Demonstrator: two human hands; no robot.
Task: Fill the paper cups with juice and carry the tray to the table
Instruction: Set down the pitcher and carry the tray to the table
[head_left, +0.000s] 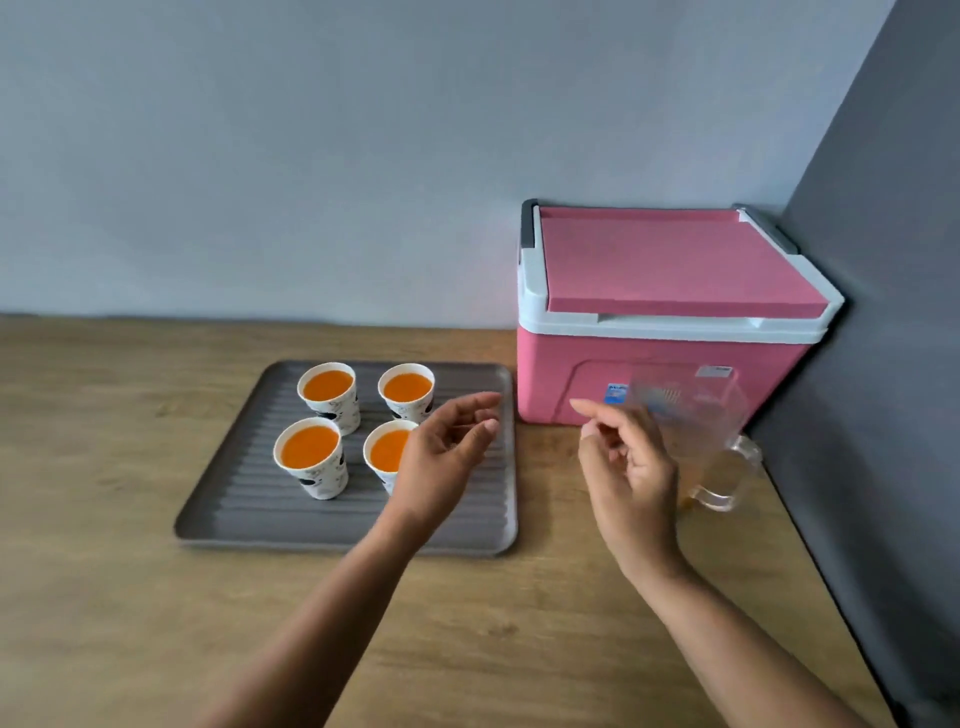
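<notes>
Several white paper cups hold orange juice on a grey ribbed tray (260, 514): one at back left (329, 389), one at back right (407, 391), one at front left (310, 456), one at front right (383, 453) partly hidden by my left hand (441, 452). That hand hovers open above the tray's right part, palm up. My right hand (631, 467) is open above the counter, just left of a clear plastic jug (696, 431) that stands almost empty and is apart from my fingers.
A pink cooler box (665, 312) with a white rim and shut lid stands at the back right, against a dark side wall (883, 312). The wooden counter (104, 597) runs to a pale back wall.
</notes>
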